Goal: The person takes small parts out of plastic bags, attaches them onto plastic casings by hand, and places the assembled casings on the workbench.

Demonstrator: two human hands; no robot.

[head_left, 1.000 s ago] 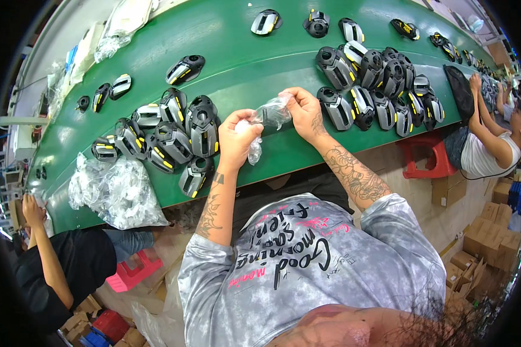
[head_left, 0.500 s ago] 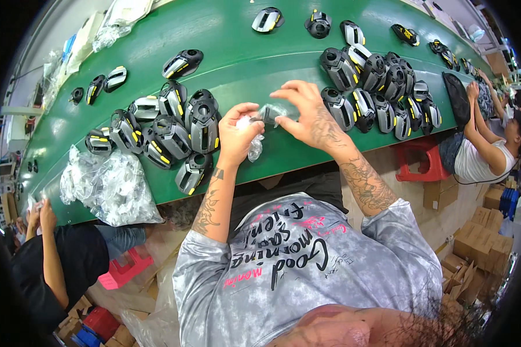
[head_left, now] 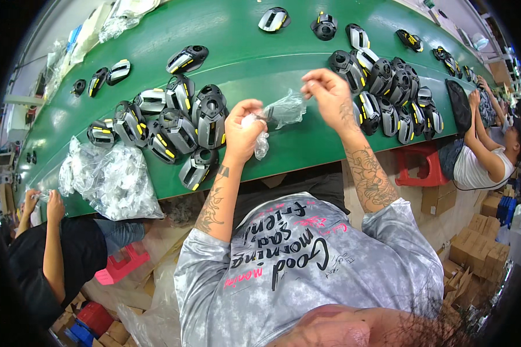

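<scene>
My left hand is closed around the gathered end of a clear plastic bag. A small dark piece shows through the film beside my fingers, too blurred to name. Some crumpled whitish plastic pokes out below the same hand. My right hand is raised at the bag's far end, thumb and fingers drawn together in a pinch. Whether the film is between those fingertips I cannot tell. Close to my left hand lies a heap of rounded grey-and-black shells with yellow trim. A second heap of such shells lies beyond my right hand.
A large bag of crumpled clear plastic lies at the green table's near left edge. More shells are scattered along the far side. Co-workers sit left and right. Red stools and cardboard boxes stand below.
My right hand has moved away to the right and slightly up from my left hand, its fingers drawing together. The clear bag now stretches out between them. My left hand keeps its hold.
</scene>
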